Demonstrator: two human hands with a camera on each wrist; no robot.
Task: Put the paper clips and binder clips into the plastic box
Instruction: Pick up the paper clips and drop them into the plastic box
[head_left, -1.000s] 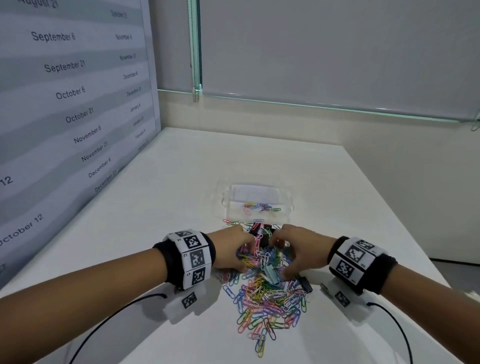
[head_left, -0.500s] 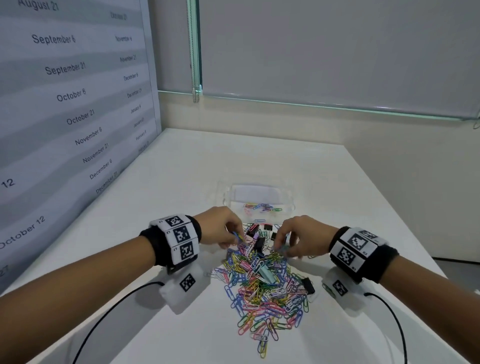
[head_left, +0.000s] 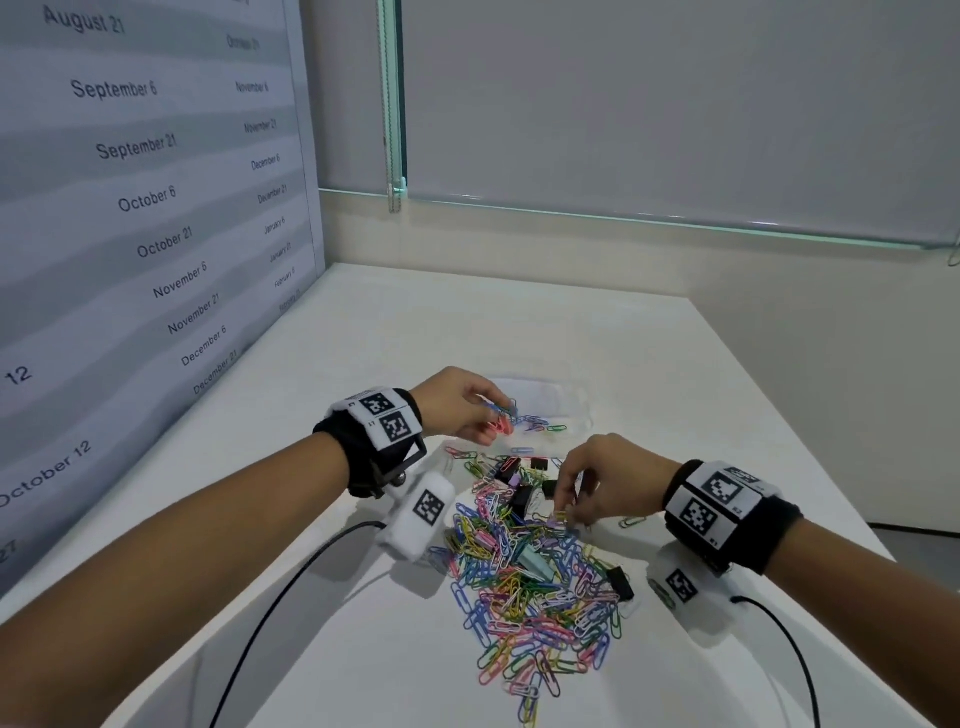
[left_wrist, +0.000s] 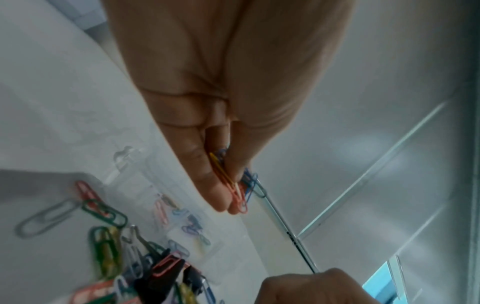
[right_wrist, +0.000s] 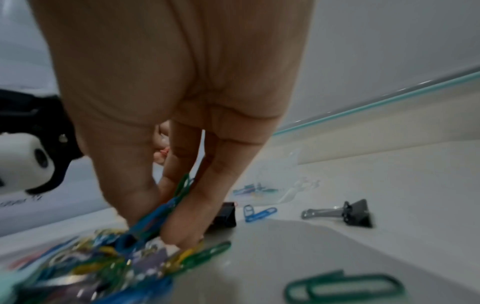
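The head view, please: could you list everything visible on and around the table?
paper clip pile: too many to count, mixed colours, on the table in front of the person.
binder clips: several black, one pale teal, scattered in and beside the pile.
plastic box: one, clear, beyond the pile, a few paper clips inside.
table: one, white.
date chart: one, grey striped, on the wall at left.
window blind: one, pale grey, behind the table.
cables: two, black, trailing from the wrists.
wrist bands: two, black with white marker tags.
left hand: pinching a few paper clips at the box.
right hand: pinching paper clips at the far edge of the pile.
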